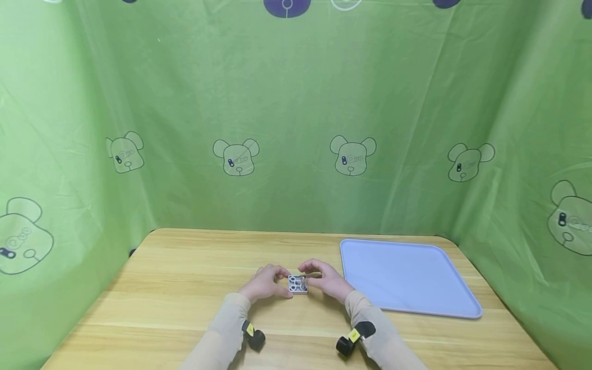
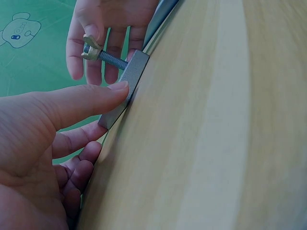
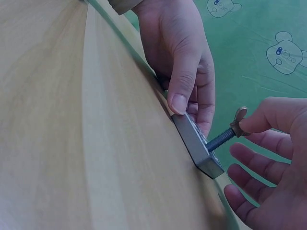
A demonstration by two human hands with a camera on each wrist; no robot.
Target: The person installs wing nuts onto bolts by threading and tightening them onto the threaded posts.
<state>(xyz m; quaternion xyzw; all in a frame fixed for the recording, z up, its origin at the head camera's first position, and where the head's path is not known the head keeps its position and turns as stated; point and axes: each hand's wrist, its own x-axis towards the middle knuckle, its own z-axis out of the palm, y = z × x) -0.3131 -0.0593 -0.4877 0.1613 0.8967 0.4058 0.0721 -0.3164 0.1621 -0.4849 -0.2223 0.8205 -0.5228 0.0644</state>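
Observation:
A small square metal block (image 1: 298, 284) with round holes in its top lies on the wooden table. My left hand (image 1: 267, 283) grips it from the left, with the thumb on its near side and fingers on the far side. From the block's right part a threaded bolt (image 3: 220, 140) stands up, carrying a brass-coloured wing nut (image 3: 238, 121) near its upper end. My right hand (image 1: 329, 280) pinches this wing nut between thumb and index finger, while its other fingers are loosely bent beside the block. The index fingertip is partly hidden in the right wrist view.
A pale blue tray (image 1: 407, 277) lies on the right of the wooden table (image 1: 185, 288), just beyond my right hand. Green curtains (image 1: 296, 103) printed with bear heads enclose the back and sides. Each forearm bears a strapped-on black camera (image 1: 256, 339).

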